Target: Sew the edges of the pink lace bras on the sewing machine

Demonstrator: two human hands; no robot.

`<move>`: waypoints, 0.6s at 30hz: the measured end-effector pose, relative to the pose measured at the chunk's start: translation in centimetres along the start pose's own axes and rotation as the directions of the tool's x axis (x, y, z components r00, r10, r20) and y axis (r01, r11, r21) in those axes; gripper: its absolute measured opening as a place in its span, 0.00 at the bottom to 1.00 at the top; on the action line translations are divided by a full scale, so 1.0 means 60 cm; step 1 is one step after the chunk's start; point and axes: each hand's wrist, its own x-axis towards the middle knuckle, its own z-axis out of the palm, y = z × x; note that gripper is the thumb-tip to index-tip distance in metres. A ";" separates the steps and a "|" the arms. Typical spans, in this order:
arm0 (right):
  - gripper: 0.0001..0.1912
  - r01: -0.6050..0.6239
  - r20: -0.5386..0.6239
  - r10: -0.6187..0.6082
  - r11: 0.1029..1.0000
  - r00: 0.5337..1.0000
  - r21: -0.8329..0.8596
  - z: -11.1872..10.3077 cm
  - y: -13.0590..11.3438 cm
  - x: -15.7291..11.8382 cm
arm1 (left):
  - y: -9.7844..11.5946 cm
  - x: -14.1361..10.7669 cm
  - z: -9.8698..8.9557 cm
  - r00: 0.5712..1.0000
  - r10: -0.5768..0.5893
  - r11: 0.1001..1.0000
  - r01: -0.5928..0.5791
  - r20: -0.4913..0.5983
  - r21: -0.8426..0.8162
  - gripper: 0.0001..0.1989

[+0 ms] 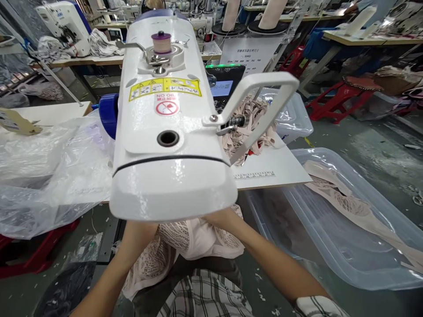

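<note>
A white sewing machine head point(172, 176) fills the middle of the view. Below its front end hangs a beige lace bra point(198, 240), spread between my forearms above my lap. My left hand point(142, 226) is at the garment's left part, and only the back of it near the wrist shows. On the other side, my right hand point(220, 216) reaches under the machine head at the garment's upper right. The machine covers the fingers of both hands, so their grip is hidden.
Beige straps point(247, 119) are heaped on the white tabletop point(284, 169) at right. A clear plastic tub point(330, 259) holding beige lace pieces stands lower right. Plastic bags point(59, 167) cover the left side. A red stool point(36, 255) is at lower left. A thread-guard frame point(287, 81) juts rightward.
</note>
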 end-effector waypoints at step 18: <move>0.23 -0.169 0.054 0.161 0.952 0.986 0.254 -0.005 0.101 -0.075 | -0.058 -0.145 0.089 0.950 -0.305 0.853 0.302 0.063 -0.426 0.35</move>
